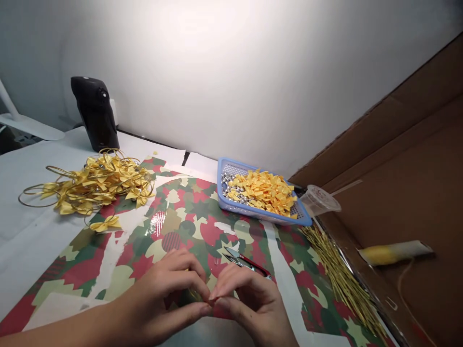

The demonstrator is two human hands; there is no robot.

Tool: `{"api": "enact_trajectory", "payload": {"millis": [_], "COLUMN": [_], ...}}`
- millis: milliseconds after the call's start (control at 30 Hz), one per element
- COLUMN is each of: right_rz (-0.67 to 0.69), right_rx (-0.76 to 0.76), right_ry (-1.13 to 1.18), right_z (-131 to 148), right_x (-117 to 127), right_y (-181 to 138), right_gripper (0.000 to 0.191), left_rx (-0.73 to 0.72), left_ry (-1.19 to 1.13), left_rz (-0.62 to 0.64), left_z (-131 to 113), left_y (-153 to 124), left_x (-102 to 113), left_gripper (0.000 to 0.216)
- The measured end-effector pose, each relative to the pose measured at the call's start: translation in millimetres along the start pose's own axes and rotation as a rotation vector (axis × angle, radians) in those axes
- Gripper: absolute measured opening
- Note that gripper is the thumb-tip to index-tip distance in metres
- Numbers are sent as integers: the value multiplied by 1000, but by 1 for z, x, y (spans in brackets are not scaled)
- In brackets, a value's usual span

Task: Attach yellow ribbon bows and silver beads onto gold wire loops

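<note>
My left hand [170, 291] and my right hand [249, 301] meet low in the middle of the view. Thumb and forefinger of each are pinched together, tip to tip. Whatever they hold is too small and too covered to name; a glint of yellow shows behind the left fingers. Just beyond my right hand lie thread snips [243, 260] with a red handle, blades pointing up and left. A single yellow ribbon bow [104, 224] on thin gold wire rests farther off at the left, beside a heap of similar wired bows [103, 183].
A blue plastic basket [258, 213] holds loose yellow ribbon pieces [269, 190] and silver beads [229, 182]. To its right are a clear plastic cup [318, 200], a bundle of gold wire stems [338, 274] and a cardboard wall [408, 188]. A black tumbler [96, 115] stands back left.
</note>
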State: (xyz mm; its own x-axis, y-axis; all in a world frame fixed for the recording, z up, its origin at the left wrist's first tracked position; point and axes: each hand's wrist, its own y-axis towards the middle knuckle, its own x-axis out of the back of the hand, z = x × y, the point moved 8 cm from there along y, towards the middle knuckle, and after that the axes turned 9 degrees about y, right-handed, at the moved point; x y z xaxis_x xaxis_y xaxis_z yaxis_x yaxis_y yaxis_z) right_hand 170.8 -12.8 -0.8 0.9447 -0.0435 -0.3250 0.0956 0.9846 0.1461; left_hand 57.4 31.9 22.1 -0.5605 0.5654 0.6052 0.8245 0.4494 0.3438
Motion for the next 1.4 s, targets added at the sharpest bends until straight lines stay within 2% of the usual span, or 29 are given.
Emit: {"api": "enact_trajectory", "payload": {"millis": [167,333,400,500,567,600,667,700,800,833,900,967,1067,1167,1300,1400], "right_rz": [59,64,72,86,54,21,20,46,143,178,239,276,279,230,116,52], "right_rx": [30,54,82,153,272,322,297,264,160,118,45,-2,-44,-50,0,49], "right_ry": [-44,-115,-171,-316,-482,-617,-973,-1042,-1163,-1194,-1236,-1251,-1235,-1170,-988,-781], "right_z": [0,-4,2,28,57,70,79,78,60,51,31,15,3,6,30,50], "right_x": [1,0,-2,-2,6,12,24,30,49,53,59,61,63,67,67,56], "right_y": [2,5,7,20,39,52,87,107,165,180,204,216,221,217,196,160], "right_gripper": [12,9,8,12,16,12,14,15,9,15,26,28,28,27,27,21], "left_rx": [57,125,159,232,279,296,313,317,340,349,364,375,386,384,368,373], "left_ry": [-54,-118,-155,-171,-155,-142,-120,-114,-103,-99,-87,-74,-56,-44,-49,-60], "left_rz": [2,-4,-13,-52,-81,-92,-105,-105,-101,-101,-104,-105,-102,-101,-88,-88], "left_z": [7,10,14,22,27,28,29,30,32,34,36,38,41,43,44,44], "left_y": [0,0,-1,-2,-2,-1,1,3,5,5,5,5,4,3,3,2], "left_x": [1,4,4,6,8,9,12,13,15,16,17,18,18,18,16,15], "left_gripper": [5,8,13,13,15,16,18,19,21,21,21,21,22,23,22,22]}}
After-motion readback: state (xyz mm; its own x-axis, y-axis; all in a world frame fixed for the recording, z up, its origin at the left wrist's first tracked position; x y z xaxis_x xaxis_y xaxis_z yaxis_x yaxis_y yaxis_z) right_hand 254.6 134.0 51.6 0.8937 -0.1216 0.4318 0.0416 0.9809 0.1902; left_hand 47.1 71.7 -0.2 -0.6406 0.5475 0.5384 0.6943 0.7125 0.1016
